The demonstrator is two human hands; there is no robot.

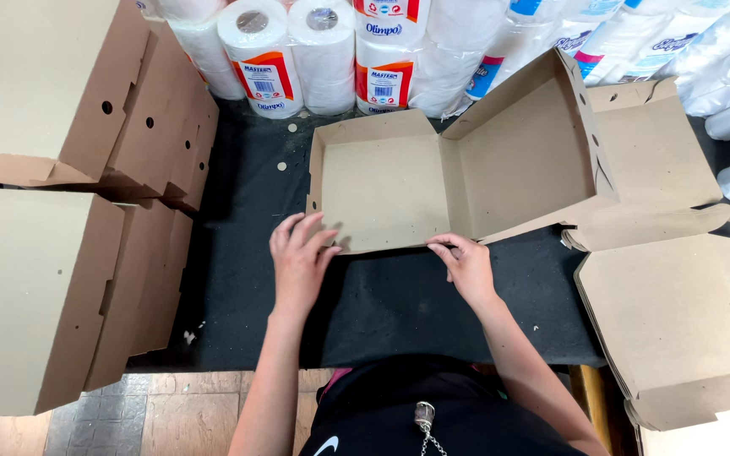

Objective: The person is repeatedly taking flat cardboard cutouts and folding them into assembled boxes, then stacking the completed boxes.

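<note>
From the head camera, looking straight down, the half-folded brown cardboard box (433, 181) lies on the black-covered desk (382, 304) and serves as the landmark. Its tray part already has its far wall and left wall standing, and the lid part to the right of the tray is lifted and tilted, with its side flaps bent up. The near wall of the tray looks not yet raised; it seems to lie flat toward the person.

At the near left corner of the box, the left hand (300, 257) rests with fingers spread apart, touching the cardboard edge and not clamped on it. At the near edge, closer to the fold between tray and lid, the right hand (466, 263) presses with fingers together on the front flap.

Left of the box stand two stacks of finished closed brown cardboard boxes (69, 211), so many pieces seem already done. Right of the box lies a pile of flat unfolded brown cardboard blanks (686, 312), so work remains. Behind the box stand white paper rolls in plastic packs (323, 51).

I judge this box about half formed.
</note>
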